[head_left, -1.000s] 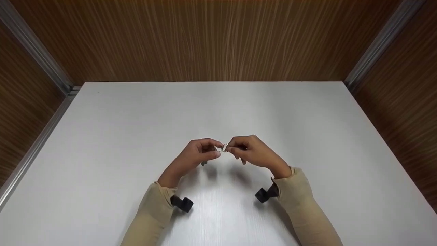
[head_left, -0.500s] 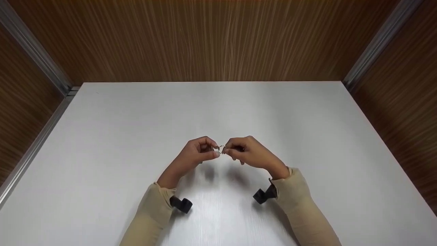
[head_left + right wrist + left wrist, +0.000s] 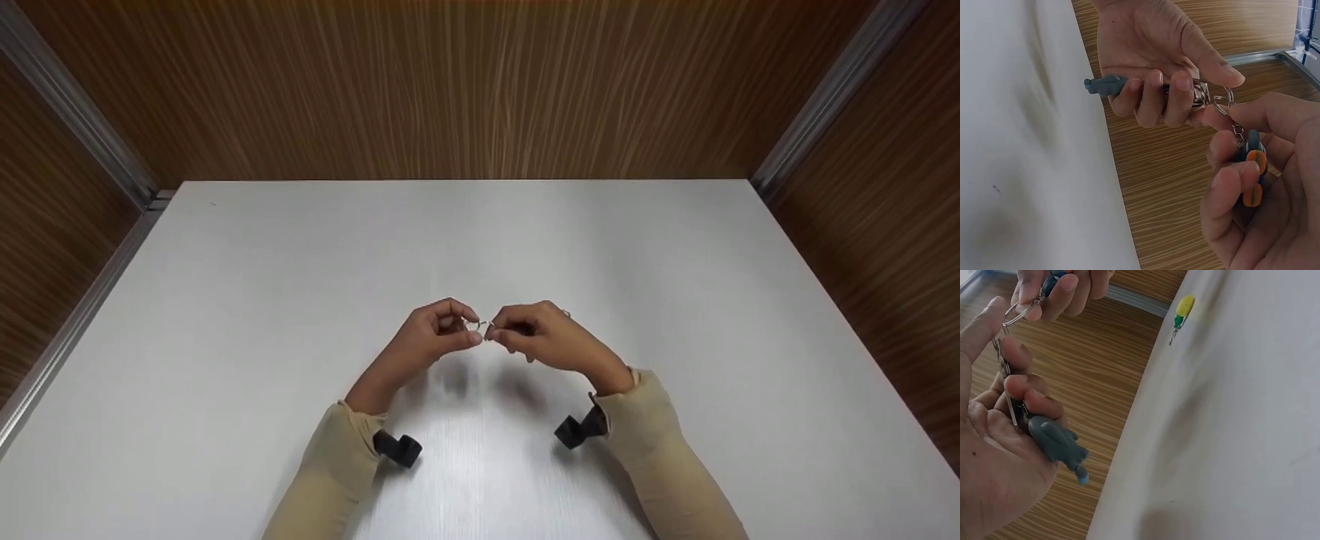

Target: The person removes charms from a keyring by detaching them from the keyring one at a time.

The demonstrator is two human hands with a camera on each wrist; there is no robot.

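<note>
Over the middle of the white table (image 3: 247, 300) my two hands meet fingertip to fingertip. My left hand (image 3: 439, 337) grips a grey-blue fish-shaped charm (image 3: 1057, 442) in its curled fingers and holds its metal key ring (image 3: 1202, 93) out. My right hand (image 3: 536, 336) pinches a second small ring (image 3: 1222, 104) with thumb and forefinger. A short chain on that ring carries an orange and blue charm (image 3: 1253, 169), tucked in the right palm. The two rings touch or overlap; I cannot tell whether they are linked. In the head view the rings (image 3: 484, 326) are only a tiny glint.
A yellow and green charm (image 3: 1183, 310) with a metal end lies on the table beyond the hands. Black wrist cameras (image 3: 397, 448) (image 3: 577, 429) sit on beige sleeves. Wood-grain walls with metal corner rails (image 3: 82, 127) close in the table on three sides.
Both hands stay together at the rings. The right hand has shifted slightly left and its wrist has dropped a little; the left hand is nearly still.
</note>
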